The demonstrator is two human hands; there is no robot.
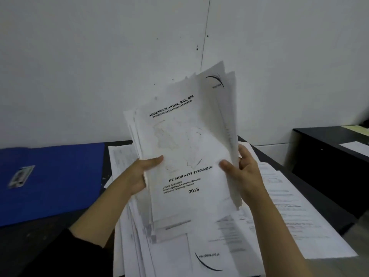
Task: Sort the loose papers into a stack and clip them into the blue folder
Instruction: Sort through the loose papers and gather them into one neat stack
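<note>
I hold a thick, uneven stack of white papers (185, 140) upright above the desk, its printed cover sheet facing me. My left hand (139, 174) grips the stack's left edge, thumb on the front. My right hand (243, 172) grips the right edge, thumb on the cover and fingers behind. More loose papers (279, 212) lie spread on the black desk (36, 248) under and to the right of the stack. The blue folder (54, 180) lies flat at the left, with a small card-like item (21, 176) on it.
A white wall rises right behind the desk. At the far right stands a second dark desk (327, 148) with a few sheets on it, separated by a gap. The desk's right edge runs diagonally beside the spread papers.
</note>
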